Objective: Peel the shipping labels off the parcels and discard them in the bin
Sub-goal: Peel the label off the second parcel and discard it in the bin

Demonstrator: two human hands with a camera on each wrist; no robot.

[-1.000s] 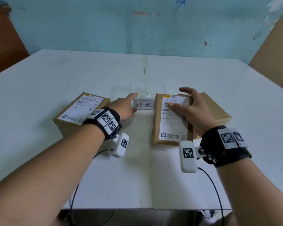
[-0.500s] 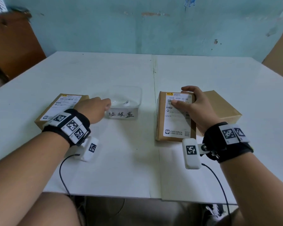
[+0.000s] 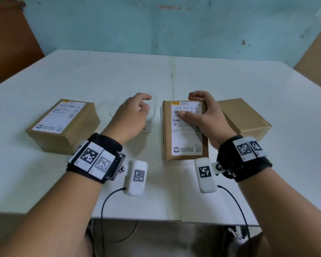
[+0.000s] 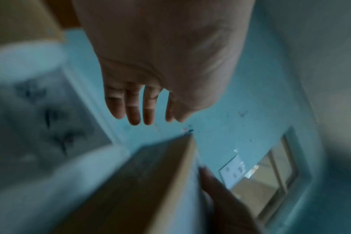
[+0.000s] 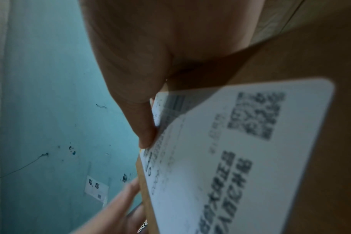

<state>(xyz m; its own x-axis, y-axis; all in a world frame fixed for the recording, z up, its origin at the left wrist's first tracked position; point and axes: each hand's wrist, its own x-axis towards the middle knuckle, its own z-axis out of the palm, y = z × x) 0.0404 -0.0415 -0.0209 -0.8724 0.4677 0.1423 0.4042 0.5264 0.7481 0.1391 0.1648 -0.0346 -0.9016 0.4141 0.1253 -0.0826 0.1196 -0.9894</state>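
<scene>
The right hand (image 3: 202, 115) holds the middle parcel (image 3: 183, 130) on the bench (image 3: 82, 80): thumb flat across the barcode, fingers (image 3: 196, 95) curled over the far top edge. The shipping label (image 3: 186, 127) lies fully stuck, no corner lifted that I can see. The left hand (image 3: 132, 115) hovers over the translucent bin (image 3: 152, 115) just left of the parcel, fingers loosely curled, holding nothing; the wrist view is blurred but shows them slightly spread w/ no paper btwn them. Step in hand, as I judge it: start the peel. To do it well: pin the box w/ the palm, pick at a far corner w/ a nail, then pull low and slow, back along the label, so it comes off whole and not in strips; the left hand could steady the near end. Parcel's long axis runs near-to-far, label's too, w/ its header and barcode at the far end, QR code at the near end. A second labelled parcel (image 3: 63, 125) sits well left, turned a bit, label on. A plain box (image 3: 245, 117) w/ no label visible on top lies just right, behind the right hand. The bin's contents can't be made out.
</scene>
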